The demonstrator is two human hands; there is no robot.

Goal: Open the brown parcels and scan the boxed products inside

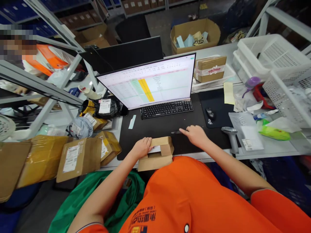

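Cardboard box (pixel 157 152) in left hand (pixel 142 147), right hand (pixel 196 136) beside

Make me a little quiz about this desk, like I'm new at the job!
1. True or false: the left hand holds a small cardboard box.
2. Pick one: what lies nearest the fingers of the right hand? A) the mouse B) a thin dark object C) the barcode scanner
3. Fill the gap: the table on the monitor has one bright ___ column.

Key: 1 true; 2 B; 3 yellow.
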